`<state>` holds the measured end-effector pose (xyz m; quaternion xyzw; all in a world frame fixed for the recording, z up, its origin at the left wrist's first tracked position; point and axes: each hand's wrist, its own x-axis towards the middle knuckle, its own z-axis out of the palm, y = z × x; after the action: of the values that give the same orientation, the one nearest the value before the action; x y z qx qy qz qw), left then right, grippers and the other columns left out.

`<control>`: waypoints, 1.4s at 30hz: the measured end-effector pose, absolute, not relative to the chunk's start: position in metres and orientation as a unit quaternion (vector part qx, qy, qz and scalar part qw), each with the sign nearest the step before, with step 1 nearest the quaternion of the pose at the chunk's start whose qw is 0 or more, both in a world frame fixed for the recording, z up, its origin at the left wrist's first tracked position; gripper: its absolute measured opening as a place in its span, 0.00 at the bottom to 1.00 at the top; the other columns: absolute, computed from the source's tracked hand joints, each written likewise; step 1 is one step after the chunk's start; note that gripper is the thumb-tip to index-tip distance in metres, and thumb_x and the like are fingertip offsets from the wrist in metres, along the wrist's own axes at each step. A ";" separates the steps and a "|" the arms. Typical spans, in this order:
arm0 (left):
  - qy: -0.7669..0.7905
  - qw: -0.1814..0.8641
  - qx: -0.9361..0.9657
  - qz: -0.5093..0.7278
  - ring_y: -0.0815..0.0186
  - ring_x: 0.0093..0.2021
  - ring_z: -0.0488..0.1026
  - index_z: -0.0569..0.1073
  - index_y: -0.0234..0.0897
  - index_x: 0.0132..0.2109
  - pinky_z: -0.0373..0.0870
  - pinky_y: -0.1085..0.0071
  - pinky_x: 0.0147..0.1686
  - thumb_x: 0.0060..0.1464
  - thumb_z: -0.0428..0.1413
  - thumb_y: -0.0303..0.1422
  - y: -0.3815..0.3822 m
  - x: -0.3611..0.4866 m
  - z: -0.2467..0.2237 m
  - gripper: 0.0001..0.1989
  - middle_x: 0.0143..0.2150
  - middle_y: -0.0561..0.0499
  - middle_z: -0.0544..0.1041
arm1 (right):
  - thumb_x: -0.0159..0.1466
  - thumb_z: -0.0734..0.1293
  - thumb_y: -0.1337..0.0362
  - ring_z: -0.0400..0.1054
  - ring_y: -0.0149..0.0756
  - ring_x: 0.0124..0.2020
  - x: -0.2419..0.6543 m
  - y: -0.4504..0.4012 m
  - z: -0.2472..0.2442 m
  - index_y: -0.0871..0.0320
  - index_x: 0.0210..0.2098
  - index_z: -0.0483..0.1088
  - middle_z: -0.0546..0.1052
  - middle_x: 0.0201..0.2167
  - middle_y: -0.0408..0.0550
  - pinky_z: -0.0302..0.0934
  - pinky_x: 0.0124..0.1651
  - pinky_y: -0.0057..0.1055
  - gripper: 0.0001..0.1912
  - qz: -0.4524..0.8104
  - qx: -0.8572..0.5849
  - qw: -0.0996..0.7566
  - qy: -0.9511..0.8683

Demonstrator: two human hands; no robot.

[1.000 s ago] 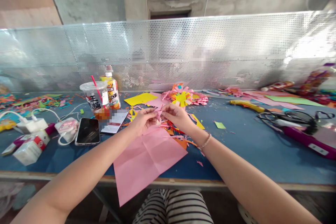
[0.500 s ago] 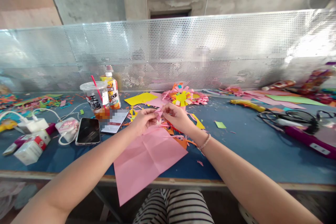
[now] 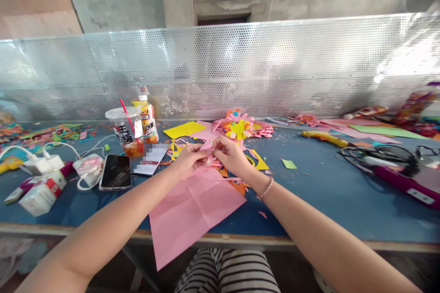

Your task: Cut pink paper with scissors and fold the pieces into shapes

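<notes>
My left hand (image 3: 189, 160) and my right hand (image 3: 228, 153) meet at the middle of the table. Between their fingertips is a small pink paper piece (image 3: 207, 145), pinched from both sides and partly hidden by the fingers. Under and in front of the hands lies a large creased pink sheet (image 3: 195, 210), one corner hanging over the table's front edge. Behind the hands rests a pink and yellow paper flower (image 3: 238, 128). Yellow, orange and pink scraps lie around the hands.
At the left stand a plastic cup (image 3: 125, 130) with a straw and a bottle (image 3: 147, 119), near a phone (image 3: 116, 172) and chargers. Toward the right lie a yellow-handled tool (image 3: 323, 138), cables and a purple object (image 3: 405, 185). A perforated metal screen (image 3: 220, 55) runs behind the table (image 3: 309, 201).
The fingers have shifted slightly around the small pink piece, and less of it shows. My right wrist has turned a little. The large sheet lies as before.
</notes>
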<state>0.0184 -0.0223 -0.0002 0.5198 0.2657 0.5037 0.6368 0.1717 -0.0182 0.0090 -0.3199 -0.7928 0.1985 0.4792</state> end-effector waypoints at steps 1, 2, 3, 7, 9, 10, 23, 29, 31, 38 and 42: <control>0.264 0.636 0.520 0.506 0.76 0.21 0.66 0.68 0.31 0.25 0.59 0.78 0.22 0.38 0.61 0.27 -0.023 0.019 0.000 0.08 0.20 0.54 0.68 | 0.50 0.57 0.74 0.59 0.26 0.24 0.172 -0.018 0.009 0.58 0.27 0.60 0.64 0.23 0.40 0.55 0.27 0.24 0.06 0.200 -0.315 0.480 -0.794; 0.263 0.635 0.520 0.507 0.76 0.21 0.66 0.68 0.31 0.25 0.60 0.78 0.22 0.38 0.61 0.27 -0.023 0.019 0.000 0.08 0.20 0.54 0.68 | 0.51 0.56 0.74 0.59 0.26 0.24 0.171 -0.019 0.008 0.58 0.27 0.60 0.64 0.23 0.40 0.55 0.27 0.24 0.06 0.204 -0.311 0.481 -0.793; 0.262 0.635 0.520 0.507 0.76 0.21 0.66 0.68 0.31 0.25 0.60 0.78 0.22 0.38 0.61 0.27 -0.024 0.020 0.001 0.08 0.21 0.54 0.68 | 0.51 0.56 0.74 0.59 0.26 0.24 0.171 -0.019 0.008 0.58 0.27 0.59 0.64 0.23 0.40 0.55 0.27 0.24 0.06 0.209 -0.309 0.484 -0.792; 0.263 0.644 0.502 0.513 0.77 0.21 0.65 0.69 0.31 0.27 0.60 0.79 0.22 0.38 0.61 0.26 -0.028 0.021 0.005 0.07 0.21 0.55 0.68 | 0.54 0.56 0.72 0.59 0.26 0.22 0.168 -0.022 0.011 0.57 0.27 0.58 0.62 0.21 0.39 0.56 0.26 0.24 0.04 0.253 -0.303 0.500 -0.771; 0.260 0.649 0.489 0.521 0.77 0.20 0.65 0.69 0.31 0.26 0.60 0.79 0.22 0.38 0.61 0.26 -0.029 0.021 0.006 0.07 0.20 0.56 0.67 | 0.54 0.56 0.70 0.59 0.26 0.21 0.167 -0.023 0.013 0.57 0.27 0.58 0.62 0.20 0.38 0.56 0.25 0.24 0.03 0.276 -0.308 0.500 -0.761; 0.258 0.652 0.485 0.523 0.78 0.20 0.65 0.69 0.31 0.25 0.60 0.79 0.22 0.38 0.61 0.26 -0.029 0.021 0.006 0.07 0.20 0.56 0.67 | 0.55 0.57 0.70 0.59 0.26 0.21 0.167 -0.024 0.013 0.57 0.27 0.58 0.62 0.20 0.38 0.56 0.25 0.24 0.02 0.281 -0.313 0.497 -0.759; 0.241 0.668 0.475 0.520 0.79 0.19 0.62 0.70 0.30 0.25 0.58 0.82 0.19 0.39 0.61 0.26 -0.033 0.019 0.011 0.06 0.19 0.56 0.65 | 0.54 0.59 0.69 0.59 0.24 0.22 0.172 -0.024 0.017 0.59 0.28 0.61 0.64 0.22 0.40 0.54 0.25 0.23 0.00 0.239 -0.315 0.478 -0.785; 0.233 0.684 0.466 0.511 0.79 0.18 0.63 0.69 0.30 0.23 0.59 0.82 0.18 0.38 0.61 0.25 -0.034 0.019 0.011 0.06 0.18 0.57 0.65 | 0.54 0.60 0.69 0.59 0.26 0.24 0.175 -0.031 0.024 0.59 0.26 0.62 0.65 0.22 0.41 0.55 0.26 0.24 0.01 0.176 -0.313 0.468 -0.808; 0.231 0.690 0.461 0.509 0.80 0.18 0.63 0.70 0.30 0.24 0.58 0.83 0.18 0.38 0.61 0.24 -0.034 0.018 0.011 0.06 0.18 0.57 0.65 | 0.55 0.60 0.69 0.60 0.27 0.25 0.175 -0.032 0.025 0.58 0.27 0.63 0.66 0.23 0.42 0.56 0.27 0.24 0.01 0.153 -0.309 0.471 -0.812; 0.237 0.697 0.439 0.515 0.80 0.19 0.64 0.71 0.30 0.26 0.60 0.83 0.18 0.38 0.60 0.24 -0.034 0.019 0.013 0.05 0.19 0.57 0.67 | 0.55 0.61 0.70 0.62 0.30 0.26 0.176 -0.035 0.026 0.57 0.27 0.67 0.69 0.25 0.45 0.58 0.29 0.27 0.04 0.061 -0.281 0.490 -0.823; 0.232 0.699 0.431 0.521 0.80 0.18 0.64 0.71 0.30 0.25 0.60 0.84 0.18 0.38 0.61 0.24 -0.035 0.021 0.016 0.05 0.19 0.56 0.67 | 0.58 0.59 0.70 0.63 0.30 0.29 0.178 -0.035 0.026 0.57 0.29 0.68 0.70 0.26 0.46 0.59 0.32 0.28 0.06 0.028 -0.251 0.489 -0.835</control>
<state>0.0207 -0.0355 0.0157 0.4305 0.2325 0.5215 0.6991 0.1776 -0.0355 0.0259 -0.2508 -0.8351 0.0276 0.4889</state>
